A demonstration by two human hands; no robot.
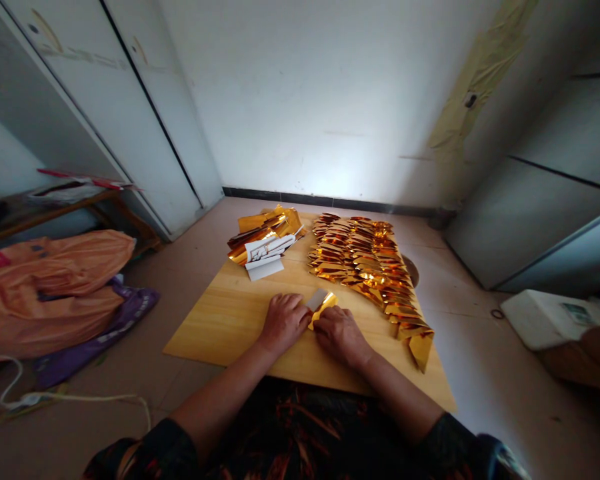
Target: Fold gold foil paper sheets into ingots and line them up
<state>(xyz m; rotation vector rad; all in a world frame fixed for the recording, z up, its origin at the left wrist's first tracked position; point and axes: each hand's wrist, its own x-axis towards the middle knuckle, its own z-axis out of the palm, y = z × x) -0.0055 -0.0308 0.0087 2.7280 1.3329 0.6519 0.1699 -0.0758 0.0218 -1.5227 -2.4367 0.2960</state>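
Note:
Between my hands, a small sheet of gold foil paper (325,303) rests on the wooden board, its white-grey side partly folded against the shiny gold side. My left hand (285,320) grips its left edge, with the fingertips closed on the paper. On the right edge, my right hand (341,332) pinches the gold side with bent fingers. Rows of folded gold foil pieces (355,253) lie close together beyond my right hand. Farther left is a loose pile of gold foil sheets (270,230), some showing white-grey backs (265,268).
The wooden board (215,320) lies in front of me. On the left are an orange cloth or bag (55,287), a purple bag (100,333) and a pale cord (95,398). A white box (545,319) stands at right, near a grey cabinet (545,193).

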